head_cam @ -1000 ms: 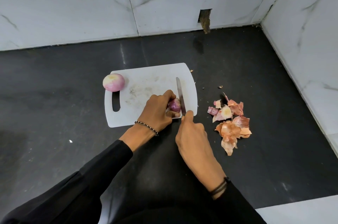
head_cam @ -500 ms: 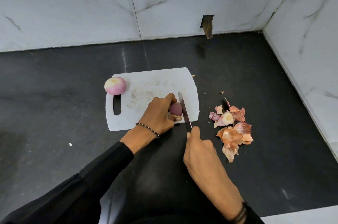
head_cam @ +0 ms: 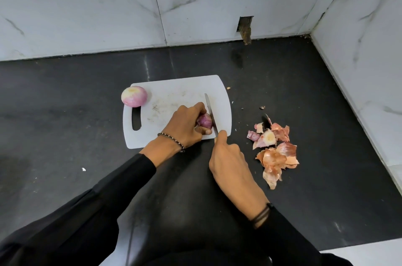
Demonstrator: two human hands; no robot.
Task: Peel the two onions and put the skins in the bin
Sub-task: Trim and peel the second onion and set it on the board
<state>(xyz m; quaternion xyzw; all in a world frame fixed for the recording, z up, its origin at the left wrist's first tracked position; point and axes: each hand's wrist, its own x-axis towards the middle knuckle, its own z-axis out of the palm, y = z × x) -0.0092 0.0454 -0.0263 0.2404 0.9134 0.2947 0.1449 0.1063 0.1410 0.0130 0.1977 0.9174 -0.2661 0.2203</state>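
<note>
A white cutting board (head_cam: 174, 91) lies on the black counter. A peeled, pale pink onion (head_cam: 134, 96) rests at the board's far left corner. My left hand (head_cam: 185, 126) grips a small purple onion (head_cam: 204, 120) near the board's front right edge. My right hand (head_cam: 226, 157) holds a knife (head_cam: 210, 113) by its hidden handle, index finger along the spine. The blade stands against the right end of the purple onion. No bin is in view.
A heap of orange-brown onion skins (head_cam: 275, 150) and cut ends lies on the black counter (head_cam: 65, 113) right of the board. Marble walls rise at the back and right (head_cam: 369, 59), meeting in a corner. Small scraps (head_cam: 262, 107) dot the counter.
The knife blade slid back toward me along the onion's end, then forward again across the board. My left hand kept its hold on the purple onion.
</note>
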